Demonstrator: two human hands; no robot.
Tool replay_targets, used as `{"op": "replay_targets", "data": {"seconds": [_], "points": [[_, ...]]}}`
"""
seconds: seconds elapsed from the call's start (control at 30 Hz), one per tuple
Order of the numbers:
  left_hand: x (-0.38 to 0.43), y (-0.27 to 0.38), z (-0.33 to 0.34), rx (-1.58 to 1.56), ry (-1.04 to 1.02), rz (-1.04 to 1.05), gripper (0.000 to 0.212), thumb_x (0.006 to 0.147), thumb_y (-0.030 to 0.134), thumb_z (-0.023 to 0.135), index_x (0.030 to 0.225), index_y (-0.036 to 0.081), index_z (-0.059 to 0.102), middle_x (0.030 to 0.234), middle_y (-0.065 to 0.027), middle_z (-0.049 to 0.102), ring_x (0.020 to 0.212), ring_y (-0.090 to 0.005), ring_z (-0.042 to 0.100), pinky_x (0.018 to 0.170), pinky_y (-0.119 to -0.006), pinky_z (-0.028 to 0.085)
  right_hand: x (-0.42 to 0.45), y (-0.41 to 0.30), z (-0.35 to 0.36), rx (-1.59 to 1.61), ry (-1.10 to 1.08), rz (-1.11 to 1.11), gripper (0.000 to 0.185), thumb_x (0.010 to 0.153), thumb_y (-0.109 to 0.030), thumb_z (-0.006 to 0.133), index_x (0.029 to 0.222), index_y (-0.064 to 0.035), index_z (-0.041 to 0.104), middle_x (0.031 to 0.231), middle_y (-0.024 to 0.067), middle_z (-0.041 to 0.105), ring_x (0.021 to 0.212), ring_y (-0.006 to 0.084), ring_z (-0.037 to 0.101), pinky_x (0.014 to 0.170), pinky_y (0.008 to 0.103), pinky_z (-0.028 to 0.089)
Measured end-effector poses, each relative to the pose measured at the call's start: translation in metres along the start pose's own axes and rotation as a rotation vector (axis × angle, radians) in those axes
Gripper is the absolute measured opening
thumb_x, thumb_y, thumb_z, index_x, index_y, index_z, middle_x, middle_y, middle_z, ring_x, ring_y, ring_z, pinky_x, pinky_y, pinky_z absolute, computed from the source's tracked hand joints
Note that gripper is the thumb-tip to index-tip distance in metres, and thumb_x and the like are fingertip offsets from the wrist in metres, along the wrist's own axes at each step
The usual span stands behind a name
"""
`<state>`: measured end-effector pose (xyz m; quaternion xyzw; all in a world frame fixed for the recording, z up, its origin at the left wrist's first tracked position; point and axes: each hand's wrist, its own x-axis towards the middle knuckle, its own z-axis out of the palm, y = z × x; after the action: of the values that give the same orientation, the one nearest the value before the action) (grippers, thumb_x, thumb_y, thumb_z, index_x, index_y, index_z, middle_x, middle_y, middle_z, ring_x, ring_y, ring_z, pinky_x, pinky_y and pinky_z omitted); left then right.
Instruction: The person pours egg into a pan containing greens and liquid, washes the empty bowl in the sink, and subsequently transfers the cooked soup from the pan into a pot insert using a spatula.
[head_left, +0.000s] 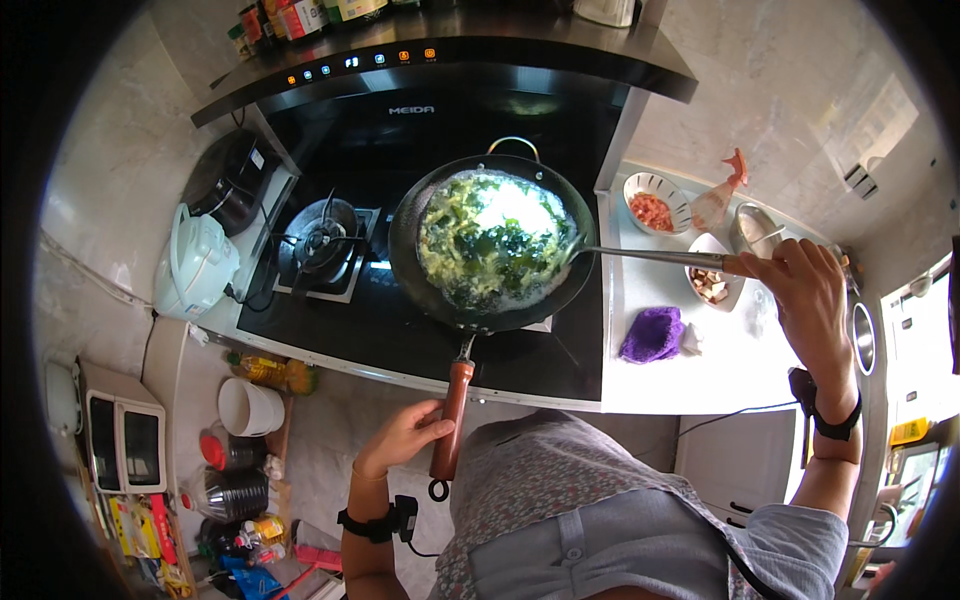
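My left hand (405, 436) is at the brown wooden handle (451, 420) of the wok, thumb against its side and fingers partly hidden behind it. The dark wok (409, 277) sits over the right side of the black glass cooktop (360, 337). In it, a light broth (495, 240) holds green leaves and pale yellow shreds that look like egg; glare covers part of it. My right hand (814, 300) grips the wooden end of a long metal cooking utensil (652, 256). Its head dips into the broth at the wok's right side, so its shape is unclear.
Right counter: a bowl of chopped red food (651, 212), a bowl of pale brown-edged pieces (709, 287), a metal bowl (756, 229), a purple cloth (651, 335). At left are a bare burner (319, 240) and a light-green appliance (196, 262). A range hood (495, 64) overhangs the back.
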<state>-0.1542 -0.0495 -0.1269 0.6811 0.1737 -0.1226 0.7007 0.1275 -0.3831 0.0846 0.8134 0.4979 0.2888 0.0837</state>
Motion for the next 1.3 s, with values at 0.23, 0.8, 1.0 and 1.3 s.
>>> {"op": "replay_targets", "data": {"seconds": [0.23,0.8,1.0,1.3], "points": [[-0.003,0.006,0.003,-0.006,0.003,-0.008,0.034,0.087,0.017,0.058,0.113,-0.003,0.052,0.096,-0.0027,0.058,0.087,-0.0085,0.053,0.079,-0.024,0.044,-0.003,-0.012,0.045,0.049,0.002,-0.02,0.028,0.07,-0.007,0.06,0.097,-0.0126,0.065,0.071,0.0018,0.046,0.069,0.0169,0.047,0.065,0.0304,0.04],[-0.002,0.002,0.0,0.005,-0.024,-0.001,0.034,0.088,0.02,0.058,0.112,-0.002,0.053,0.094,-0.0023,0.058,0.084,-0.0085,0.052,0.076,-0.025,0.043,0.025,-0.021,0.103,0.271,-0.099,0.319,0.031,0.076,-0.01,0.06,0.106,-0.018,0.062,0.075,0.0079,0.056,0.071,0.0258,0.057,0.064,0.0365,0.046],[-0.002,0.005,0.002,-0.009,-0.017,-0.006,0.034,0.087,0.02,0.058,0.112,-0.002,0.053,0.094,-0.0022,0.058,0.085,-0.0083,0.052,0.077,-0.025,0.043,0.015,-0.011,0.121,0.343,-0.214,0.438,0.023,0.078,-0.017,0.061,0.1,-0.0105,0.061,0.076,0.0145,0.06,0.067,0.0322,0.059,0.062,0.0408,0.046],[0.0,0.003,-0.001,-0.026,-0.053,-0.017,0.037,0.087,0.022,0.058,0.114,-0.002,0.051,0.097,-0.0029,0.059,0.087,-0.0082,0.053,0.079,-0.025,0.044,0.017,-0.036,0.143,0.559,-0.425,0.423,0.021,0.085,-0.024,0.053,0.084,-0.0059,0.062,0.069,0.0164,0.06,0.066,0.0342,0.059,0.062,0.0435,0.044]]}}
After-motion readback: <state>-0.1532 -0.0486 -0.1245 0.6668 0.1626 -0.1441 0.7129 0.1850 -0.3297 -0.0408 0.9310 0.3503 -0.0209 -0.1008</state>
